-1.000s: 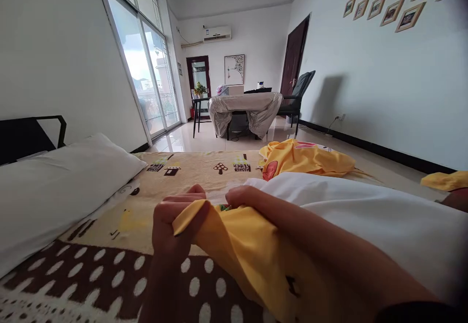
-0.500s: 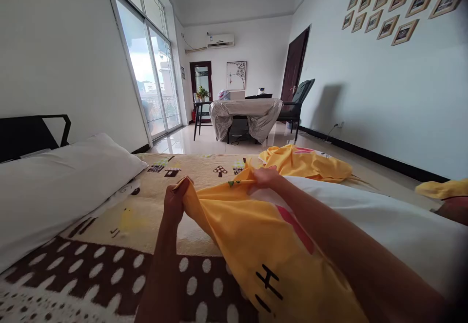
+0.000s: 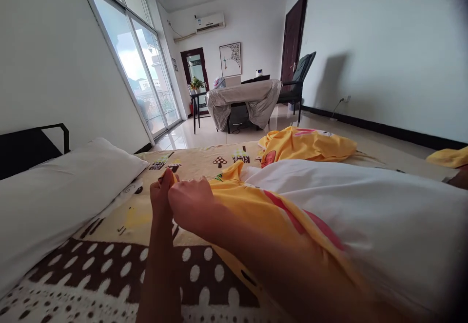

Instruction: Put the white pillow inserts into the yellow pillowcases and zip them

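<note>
A yellow cloth with pink and black prints lies over the near part of the bed, partly under my right forearm. My left hand is closed on its far left corner, a bit of yellow showing at the fingertips. My right hand is a fist against my left hand, also gripping the cloth's edge. A white padded piece, perhaps a quilt or pillow, lies to the right, its left side next to the yellow cloth.
A white pillow lies at the left on the patterned blanket. More yellow cloth is bunched at the bed's far edge. Part of another person's arm shows at the right edge, by yellow cloth. A covered table and chair stand beyond.
My right hand has moved left along the cloth to meet my left hand. The cloth's upper edge has dropped onto the bed beside the white piece. The view has tilted and shifted.
</note>
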Demonstrator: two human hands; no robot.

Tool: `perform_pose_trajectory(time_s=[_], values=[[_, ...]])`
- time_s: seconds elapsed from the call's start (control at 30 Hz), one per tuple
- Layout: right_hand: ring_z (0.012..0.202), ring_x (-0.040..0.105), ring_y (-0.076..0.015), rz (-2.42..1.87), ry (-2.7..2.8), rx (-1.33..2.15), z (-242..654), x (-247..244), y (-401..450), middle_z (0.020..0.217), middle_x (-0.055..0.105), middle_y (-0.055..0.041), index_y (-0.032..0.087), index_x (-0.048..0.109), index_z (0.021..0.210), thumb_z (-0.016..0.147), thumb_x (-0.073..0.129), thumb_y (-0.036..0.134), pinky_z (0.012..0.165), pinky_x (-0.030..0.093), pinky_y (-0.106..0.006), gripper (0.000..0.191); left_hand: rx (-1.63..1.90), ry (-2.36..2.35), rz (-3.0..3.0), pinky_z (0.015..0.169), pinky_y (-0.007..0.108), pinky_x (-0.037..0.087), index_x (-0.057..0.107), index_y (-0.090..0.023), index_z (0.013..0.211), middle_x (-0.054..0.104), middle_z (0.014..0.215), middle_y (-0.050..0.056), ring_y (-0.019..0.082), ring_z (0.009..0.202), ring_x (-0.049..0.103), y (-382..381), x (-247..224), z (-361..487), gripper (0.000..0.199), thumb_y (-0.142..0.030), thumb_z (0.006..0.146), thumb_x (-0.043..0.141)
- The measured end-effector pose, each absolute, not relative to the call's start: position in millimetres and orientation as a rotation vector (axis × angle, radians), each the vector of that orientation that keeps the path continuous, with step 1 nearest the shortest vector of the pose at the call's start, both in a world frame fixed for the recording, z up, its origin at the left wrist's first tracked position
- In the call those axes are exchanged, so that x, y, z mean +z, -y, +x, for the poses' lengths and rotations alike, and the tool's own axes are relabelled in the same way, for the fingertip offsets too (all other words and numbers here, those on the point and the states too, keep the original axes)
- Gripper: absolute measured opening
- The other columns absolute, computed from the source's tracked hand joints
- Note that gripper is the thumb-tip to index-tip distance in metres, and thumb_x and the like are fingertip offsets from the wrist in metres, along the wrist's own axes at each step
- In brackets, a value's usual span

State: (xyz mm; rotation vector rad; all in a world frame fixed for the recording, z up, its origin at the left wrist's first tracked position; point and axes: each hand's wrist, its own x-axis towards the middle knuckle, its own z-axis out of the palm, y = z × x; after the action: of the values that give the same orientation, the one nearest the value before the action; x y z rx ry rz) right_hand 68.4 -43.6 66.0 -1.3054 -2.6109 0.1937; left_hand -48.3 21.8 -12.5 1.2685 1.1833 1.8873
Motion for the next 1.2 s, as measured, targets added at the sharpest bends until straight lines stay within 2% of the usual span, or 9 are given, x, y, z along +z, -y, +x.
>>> perform_pose_trajectory(time_s=[0.13,0.23,0.4,0.53,0.67,0.73,0.83,1.0,1.2], values=[[0.09,0.061,-0.0228,-1.31,2.233,0.103,63,15,33,0.094,0.067,-0.0114,0.012,0.062,0.104,0.084,0.053,0.022,0.078,0.044,-0.037,0.024,1.909,-1.129,1.376,0.045,0.023,0.029,0.054,-0.015,0.055,0.047,0.052,-0.002,0.008,0.047,0.039,-19,-9,-49,0.047,-0.058,0.072,0.061],[0.088,0.06,-0.0194,-1.22,2.074,0.106,65,-14,25,0.09,0.067,-0.0051,0.019,0.063,0.092,0.089,0.049,0.029,0.075,0.041,-0.031,0.017,1.945,-1.088,1.409,0.047,0.023,0.031,0.051,-0.015,0.052,0.049,0.058,0.0,0.008,0.051,0.041,-20,-11,-46,0.054,-0.065,0.07,0.06],[0.065,0.056,-0.0147,-1.196,2.136,0.139,87,-10,9,0.071,0.065,-0.0027,0.019,0.064,0.074,0.089,0.049,0.028,0.06,0.032,-0.027,0.023,1.882,-1.29,1.321,0.04,0.023,0.025,0.048,-0.017,0.051,0.039,0.047,-0.002,0.008,0.043,0.033,-25,-18,-37,0.062,-0.077,0.065,0.052],[0.061,0.051,-0.0118,-1.072,1.938,0.402,118,-11,-3,0.064,0.059,-0.0016,0.017,0.06,0.061,0.085,0.051,0.029,0.058,0.031,-0.024,0.028,1.805,-1.591,1.519,0.045,0.023,0.032,0.039,-0.019,0.047,0.038,0.047,-0.003,0.01,0.047,0.038,-19,-12,-22,0.052,-0.062,0.074,0.054],[0.059,0.048,-0.0108,-1.017,1.535,0.783,146,-26,-13,0.062,0.056,0.0014,0.016,0.06,0.066,0.079,0.055,0.031,0.055,0.033,-0.023,0.021,2.101,-1.756,1.864,0.072,0.026,0.04,0.057,-0.017,0.083,0.059,0.085,0.002,0.016,0.082,0.053,6,7,-7,0.027,-0.042,0.074,0.062],[0.059,0.047,-0.0106,-0.945,1.384,0.926,152,-29,-15,0.062,0.056,0.0029,0.016,0.06,0.071,0.076,0.058,0.035,0.054,0.034,-0.022,0.02,2.205,-1.829,1.84,0.069,0.025,0.038,0.056,-0.018,0.08,0.058,0.078,0.0,0.014,0.073,0.051,22,16,-1,0.021,-0.038,0.077,0.061],[0.059,0.046,-0.0104,-0.835,1.263,1.046,151,-22,-10,0.063,0.055,0.0032,0.016,0.058,0.072,0.071,0.063,0.037,0.053,0.037,-0.022,0.022,1.864,-1.671,1.97,0.061,0.024,0.038,0.055,-0.018,0.065,0.052,0.059,-0.002,0.012,0.058,0.047,37,21,9,0.026,-0.035,0.084,0.052],[0.065,0.053,-0.0127,-0.727,1.348,1.07,147,-11,7,0.07,0.061,0.0003,0.016,0.058,0.077,0.073,0.06,0.033,0.058,0.041,-0.023,0.017,1.477,-1.519,1.979,0.063,0.025,0.045,0.063,-0.017,0.091,0.068,0.08,0.004,0.017,0.07,0.061,34,15,28,0.025,-0.038,0.084,0.052],[0.065,0.053,-0.0124,-0.758,1.486,0.92,151,-11,13,0.069,0.059,0.002,0.018,0.055,0.075,0.065,0.052,0.015,0.063,0.042,-0.024,0.011,1.387,-1.568,1.846,0.068,0.027,0.047,0.066,-0.017,0.089,0.071,0.085,0.006,0.02,0.077,0.065,30,12,29,0.028,-0.041,0.078,0.059]])
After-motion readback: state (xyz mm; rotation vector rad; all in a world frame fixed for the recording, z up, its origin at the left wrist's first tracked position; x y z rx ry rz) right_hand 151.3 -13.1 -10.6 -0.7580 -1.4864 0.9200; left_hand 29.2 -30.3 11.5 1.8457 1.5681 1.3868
